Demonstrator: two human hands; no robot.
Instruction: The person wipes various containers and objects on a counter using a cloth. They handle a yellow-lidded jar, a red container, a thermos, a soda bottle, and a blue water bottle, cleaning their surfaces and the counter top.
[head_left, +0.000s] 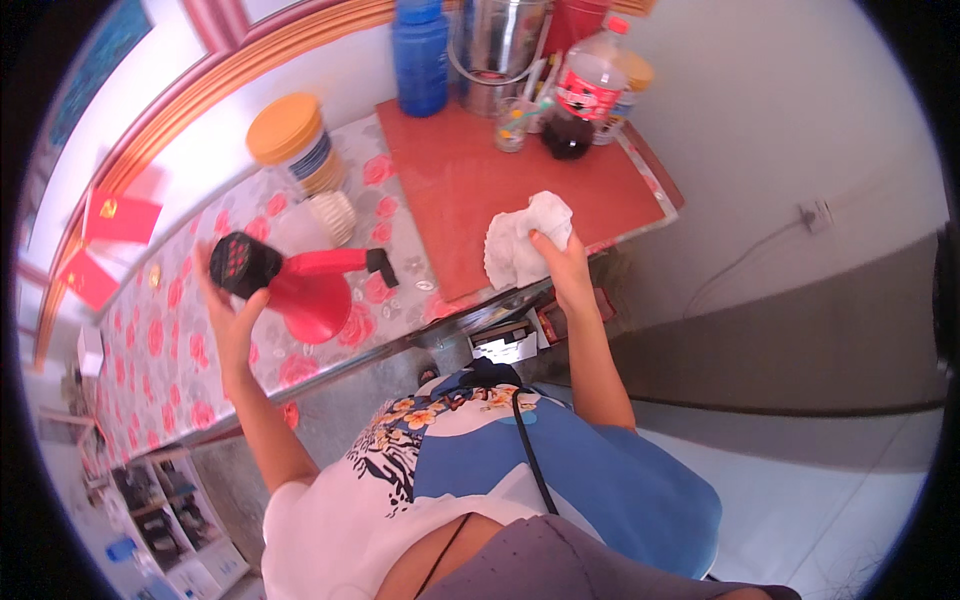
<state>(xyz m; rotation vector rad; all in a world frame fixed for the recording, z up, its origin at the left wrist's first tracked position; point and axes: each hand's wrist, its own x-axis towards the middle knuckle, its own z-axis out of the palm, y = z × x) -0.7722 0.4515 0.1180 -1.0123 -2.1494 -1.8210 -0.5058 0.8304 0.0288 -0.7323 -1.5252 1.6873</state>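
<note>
My left hand (229, 311) grips the black end of what looks like a red handheld megaphone (311, 304). Its wide red horn points down at the flowered tablecloth, and its handle sticks out to the right with a black tip. Whether the horn rests on the cloth I cannot tell. In my right hand (568, 266) is a crumpled white cloth (517, 244), pinched under the thumb over the front edge of a red-brown board (465, 180). Just behind the megaphone lies a white ribbed item (334, 217), partly see-through.
On the board stand a blue bottle (421, 67), a steel pail (499, 45), a glass (511, 127) and a cola bottle (585, 94). A yellow-lidded canister (292, 139) and small red flags (120, 217) line the wall. A cord hangs from a wall socket (816, 216).
</note>
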